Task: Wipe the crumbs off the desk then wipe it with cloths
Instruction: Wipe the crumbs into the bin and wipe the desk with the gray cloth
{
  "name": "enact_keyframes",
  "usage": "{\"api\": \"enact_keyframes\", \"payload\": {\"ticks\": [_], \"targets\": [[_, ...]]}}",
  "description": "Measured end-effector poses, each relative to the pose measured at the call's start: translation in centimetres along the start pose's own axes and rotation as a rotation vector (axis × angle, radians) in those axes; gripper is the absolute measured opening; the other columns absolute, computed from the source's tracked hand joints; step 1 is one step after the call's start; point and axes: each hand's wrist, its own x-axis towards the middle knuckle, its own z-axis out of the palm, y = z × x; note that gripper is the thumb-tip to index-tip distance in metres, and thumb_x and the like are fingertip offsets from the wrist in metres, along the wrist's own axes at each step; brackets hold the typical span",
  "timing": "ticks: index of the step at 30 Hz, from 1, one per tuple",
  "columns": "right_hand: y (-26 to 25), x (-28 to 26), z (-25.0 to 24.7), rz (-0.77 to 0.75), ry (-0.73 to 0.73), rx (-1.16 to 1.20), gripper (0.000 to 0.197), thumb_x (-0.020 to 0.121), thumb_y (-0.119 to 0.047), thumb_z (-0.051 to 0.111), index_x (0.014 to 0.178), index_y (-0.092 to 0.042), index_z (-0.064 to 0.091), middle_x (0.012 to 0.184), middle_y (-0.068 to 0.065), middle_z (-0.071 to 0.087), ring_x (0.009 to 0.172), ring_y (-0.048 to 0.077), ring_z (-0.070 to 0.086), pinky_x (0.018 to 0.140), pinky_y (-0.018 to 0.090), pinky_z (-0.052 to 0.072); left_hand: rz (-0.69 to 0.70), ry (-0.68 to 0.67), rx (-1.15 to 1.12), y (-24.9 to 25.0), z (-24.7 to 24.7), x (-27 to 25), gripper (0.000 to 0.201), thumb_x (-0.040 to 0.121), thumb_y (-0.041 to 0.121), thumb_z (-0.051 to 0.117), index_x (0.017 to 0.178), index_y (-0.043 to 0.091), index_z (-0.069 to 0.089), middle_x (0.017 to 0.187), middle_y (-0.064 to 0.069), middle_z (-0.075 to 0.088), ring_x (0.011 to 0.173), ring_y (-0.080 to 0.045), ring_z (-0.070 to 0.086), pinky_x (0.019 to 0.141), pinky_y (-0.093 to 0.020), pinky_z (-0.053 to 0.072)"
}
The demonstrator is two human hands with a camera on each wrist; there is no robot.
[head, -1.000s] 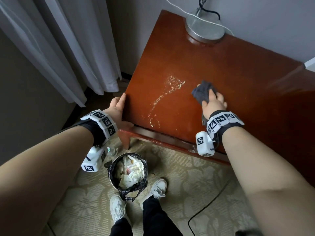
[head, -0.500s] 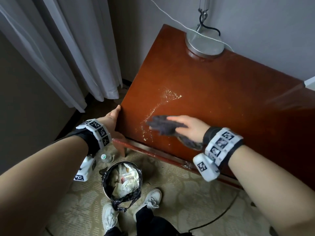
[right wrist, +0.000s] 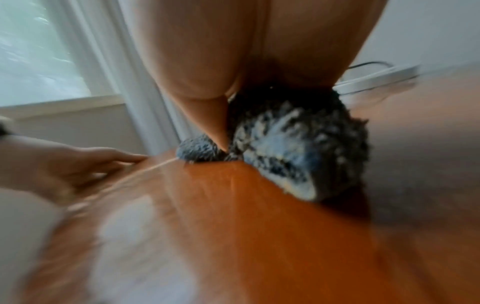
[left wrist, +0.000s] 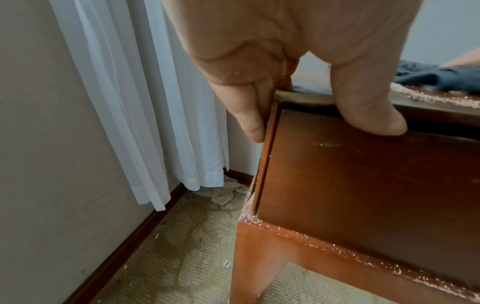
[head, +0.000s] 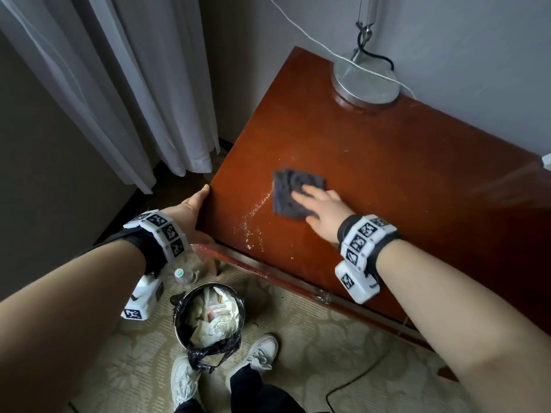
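Note:
A dark grey cloth point(head: 284, 189) lies spread flat on the red-brown desk point(head: 387, 180). My right hand point(head: 310, 198) presses on it with straight fingers. A thin line of pale crumbs point(head: 253, 219) runs from the cloth's left edge toward the desk's front edge. My left hand point(head: 193, 210) rests at the front-left corner, fingers straight along the side. In the left wrist view, the left hand point(left wrist: 319, 130) has its thumb on the drawer front, with crumbs point(left wrist: 428, 98) and cloth point(left wrist: 441, 78) behind. The right wrist view is blurred; the cloth point(right wrist: 298, 148) bunches under the palm.
A round metal lamp base point(head: 365, 81) with cables stands at the desk's far edge. A lined bin point(head: 208, 314) full of rubbish stands on the carpet below the front-left corner, with a bottle point(head: 183, 275) beside it. White curtains point(head: 134, 84) hang to the left. Crumpled tissue point(left wrist: 223, 193) lies under them.
My right hand carried the bunched cloth left to the front over the crumb line, then back. It now lies flat where the far crumb pile was. My left hand stayed at the corner.

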Motion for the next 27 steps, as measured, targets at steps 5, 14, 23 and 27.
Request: {"api": "enact_keyframes", "payload": {"ticks": [5,14,23,27], "targets": [[0.6,-1.5,-1.9,0.013,0.096,0.406,0.051,0.095,-0.004,0.044,0.143,-0.018,0.037,0.148,0.003,0.036,0.137,0.020,0.034,0.111,0.025,0.023,0.004,0.027,-0.133,-1.0,1.0,-0.4,0.115,0.072,0.033,0.077,0.146,0.036,-0.010,0.154,0.000,0.021,0.137,-0.019,0.034,0.110,-0.032,0.033],[1.5,6.3,-1.9,0.465,0.142,0.068,0.055,0.098,-0.026,0.036,0.148,-0.034,0.015,0.158,-0.005,0.006,0.138,0.034,0.019,0.115,0.044,0.021,0.043,0.124,-0.357,-3.1,2.7,0.1,0.098,0.067,0.031,0.080,0.146,0.031,0.022,0.132,0.003,0.052,0.121,-0.015,0.051,0.103,-0.026,0.038],[-6.7,-3.3,2.6,-0.379,-0.254,0.079,0.055,0.095,-0.007,0.044,0.144,-0.029,0.033,0.153,-0.005,0.029,0.136,0.017,0.025,0.115,0.029,0.014,0.153,0.082,-0.335,-4.5,2.6,0.7,0.092,0.075,0.002,0.072,0.148,0.019,0.019,0.138,-0.004,0.048,0.123,-0.019,0.051,0.107,-0.034,0.039],[-4.5,-4.4,-0.1,-0.159,0.000,0.472,0.050,0.094,-0.002,0.046,0.141,-0.019,0.039,0.144,-0.004,0.040,0.126,0.001,0.031,0.109,0.021,0.022,0.169,0.070,-0.353,-5.0,2.7,0.8,0.093,0.074,0.006,0.074,0.147,0.027,0.021,0.139,-0.002,0.048,0.124,-0.018,0.051,0.106,-0.037,0.041]]}}
